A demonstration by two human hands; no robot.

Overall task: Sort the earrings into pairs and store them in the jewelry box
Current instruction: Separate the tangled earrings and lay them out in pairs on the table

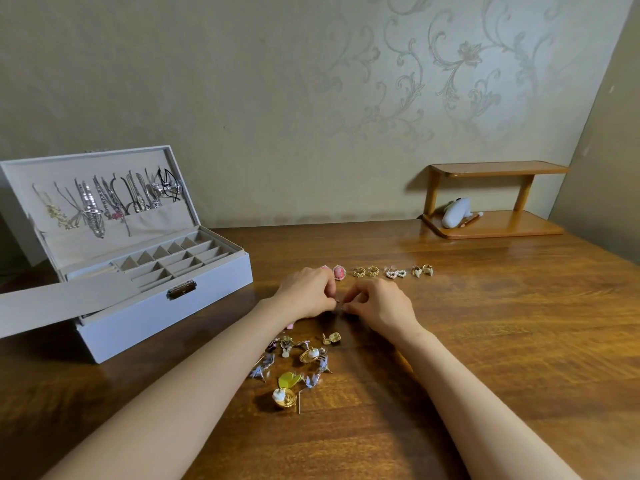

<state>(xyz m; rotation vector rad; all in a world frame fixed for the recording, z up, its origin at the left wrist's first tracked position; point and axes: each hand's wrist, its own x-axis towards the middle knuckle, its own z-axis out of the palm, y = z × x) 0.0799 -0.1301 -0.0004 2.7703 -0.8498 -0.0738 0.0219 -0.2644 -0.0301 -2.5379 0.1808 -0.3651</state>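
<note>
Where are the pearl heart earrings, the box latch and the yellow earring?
pearl heart earrings (pixel 391 274): head view, on the left heart.
box latch (pixel 181 288): head view, middle of the metal clasp.
yellow earring (pixel 289 379): head view, on its yellow petal.

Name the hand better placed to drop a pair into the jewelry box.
Likely the left hand: the open jewelry box sits left of it; the right hand would need to cross over.
</note>
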